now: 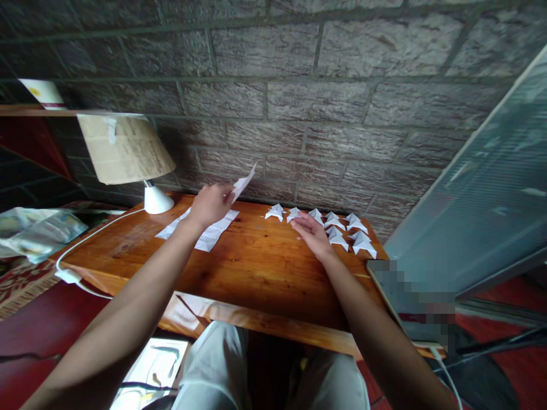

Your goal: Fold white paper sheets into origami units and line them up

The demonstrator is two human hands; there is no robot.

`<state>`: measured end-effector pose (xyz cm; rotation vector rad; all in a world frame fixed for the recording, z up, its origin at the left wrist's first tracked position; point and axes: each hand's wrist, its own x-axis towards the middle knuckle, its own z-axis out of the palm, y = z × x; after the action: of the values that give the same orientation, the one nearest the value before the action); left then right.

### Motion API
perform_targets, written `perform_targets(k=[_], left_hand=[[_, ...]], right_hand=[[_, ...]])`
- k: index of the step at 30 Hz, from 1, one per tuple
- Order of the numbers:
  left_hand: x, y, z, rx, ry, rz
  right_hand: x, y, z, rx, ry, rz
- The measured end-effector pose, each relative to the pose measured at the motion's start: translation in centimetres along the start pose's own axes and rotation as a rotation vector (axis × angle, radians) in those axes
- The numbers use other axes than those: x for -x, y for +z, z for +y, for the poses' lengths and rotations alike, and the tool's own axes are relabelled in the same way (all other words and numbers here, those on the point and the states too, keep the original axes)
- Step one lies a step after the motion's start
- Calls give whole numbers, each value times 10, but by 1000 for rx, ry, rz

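Observation:
Lifted above the wooden table, my left hand [212, 204] pinches a small white sheet of paper [243, 183] by its edge. Below that hand, creased white paper sheets [212, 235] lie on the table, partly hidden by my wrist. Several folded white paper shapes [363, 244] with pointed corners stand in rows at the table's back right. My right hand [311, 232] is over the near side of the back row, its fingers stretched out and nothing seen in them. It partly covers a folded paper shape [294, 213]; whether it touches it I cannot tell.
A lamp [158, 199] with a paper-covered shade stands at the table's [256, 273] left end, its white cord running off the front left. At the right edge lies a flat device [401, 302], partly blurred out. A brick wall [290, 97] rises behind; a paper cup [45, 94] sits on a shelf.

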<state>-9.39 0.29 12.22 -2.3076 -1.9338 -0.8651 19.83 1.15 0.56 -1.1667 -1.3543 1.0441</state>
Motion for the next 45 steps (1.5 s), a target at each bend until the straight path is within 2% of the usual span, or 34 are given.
perform_targets(k=[2,5,7,10,13,15,18,22,28,32,34,37,42,45], left_hand=[[-4,-5,29,487,94,-53],[-10,14,54,1134,-29,-244],[-14,40,55,1418,-142,-316],[-18,85,37,1601,-318,-323],[-16,121,15,1635,-423,-329],[-13,137,4,1594,-419,-423],[-11,150,-3,1538,-421,-537],[-14,158,-8,1505,-384,-522],[-15,157,-15,1430,-333,-487],[-15,154,-16,1443,-315,-498],[-15,152,-16,1464,-323,-470],[-13,150,-17,1453,-335,-445],[-12,136,-20,1512,-316,-623],[-13,128,-16,1608,-349,-680]], right_hand=[[-1,-5,-5,-215,21,24],[-2,-16,-14,-419,48,-18],[-3,-24,-19,-477,49,-43],[-6,-35,-19,-475,58,-12],[-10,-41,-13,-417,91,37],[-12,-42,-8,-359,91,60],[-13,-41,-4,-278,79,73],[-11,-40,-5,-226,85,9],[-11,-45,-4,-216,92,20],[-13,-54,-4,-213,107,-31],[-14,-61,-2,-134,115,-41],[-17,-73,-1,24,64,13],[-18,-85,-3,148,-57,95],[-16,-83,-9,187,-69,56]])
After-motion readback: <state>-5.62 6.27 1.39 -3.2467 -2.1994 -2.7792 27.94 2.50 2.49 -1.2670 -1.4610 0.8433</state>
